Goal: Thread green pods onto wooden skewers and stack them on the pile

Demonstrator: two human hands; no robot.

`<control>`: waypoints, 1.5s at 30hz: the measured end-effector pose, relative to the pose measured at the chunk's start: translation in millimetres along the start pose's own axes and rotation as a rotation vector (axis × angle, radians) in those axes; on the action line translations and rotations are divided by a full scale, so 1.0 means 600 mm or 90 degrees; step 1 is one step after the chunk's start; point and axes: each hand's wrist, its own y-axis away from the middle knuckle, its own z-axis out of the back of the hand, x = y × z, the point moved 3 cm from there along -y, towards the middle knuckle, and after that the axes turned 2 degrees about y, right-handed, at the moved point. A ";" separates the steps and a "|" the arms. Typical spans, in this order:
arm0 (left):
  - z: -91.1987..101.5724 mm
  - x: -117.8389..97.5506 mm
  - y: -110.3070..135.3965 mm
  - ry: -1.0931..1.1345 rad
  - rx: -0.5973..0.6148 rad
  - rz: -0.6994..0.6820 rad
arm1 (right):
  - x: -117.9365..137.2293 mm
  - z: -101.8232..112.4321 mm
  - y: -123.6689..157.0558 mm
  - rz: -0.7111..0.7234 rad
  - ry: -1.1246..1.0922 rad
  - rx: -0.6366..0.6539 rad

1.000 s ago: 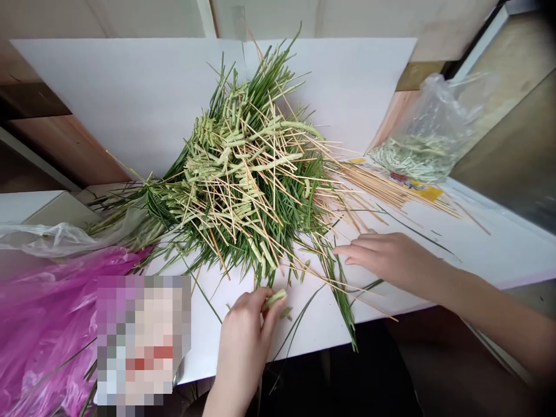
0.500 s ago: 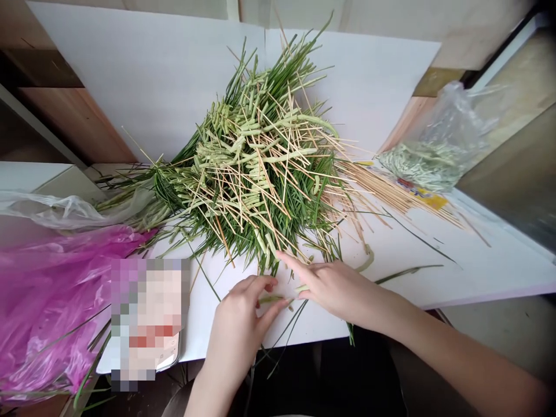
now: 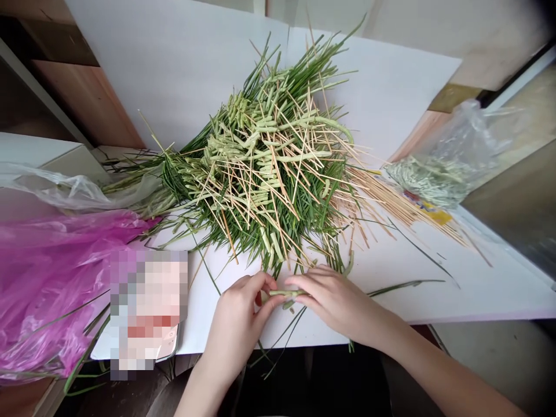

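Near the table's front edge, my left hand [image 3: 241, 310] and my right hand [image 3: 336, 301] face each other with fingertips almost meeting. Between them runs a short pale green long bean piece [image 3: 285, 293], its left end at my left thumb and forefinger, its right end pinched in my right fingers. Just beyond is a big heap of green stalks [image 3: 286, 205], strewn with cut bean pieces [image 3: 267, 182] and thin wooden skewers [image 3: 234, 194]. A small green scrap [image 3: 288, 303] lies on the tabletop under my fingers.
A bundle of bare skewers [image 3: 391, 194] lies right of the heap, by a clear plastic bag [image 3: 443, 168] of pale strips. At left are a pink plastic bag [image 3: 65, 295], a clear bag [image 3: 78, 191] and a blurred-out phone [image 3: 171, 341]. White boards [image 3: 182, 69] stand behind.
My right hand has drawn its forefinger back from the bean pieces at the heap's front edge and closed on the bean piece. My left fingers have come to its other end. The view has shifted slightly.
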 end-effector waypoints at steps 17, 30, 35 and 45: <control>-0.030 -0.033 0.009 -0.017 0.167 -0.155 | -0.005 0.008 0.021 0.022 -0.096 0.073; -0.083 -0.074 0.033 0.532 0.365 0.047 | 0.026 0.072 0.101 0.289 0.278 -0.099; -0.139 -0.080 0.046 0.761 0.419 0.209 | 0.004 0.070 0.136 0.381 0.383 -0.133; -0.202 -0.090 0.080 1.045 0.576 0.394 | 0.013 0.071 0.213 0.348 0.473 -0.171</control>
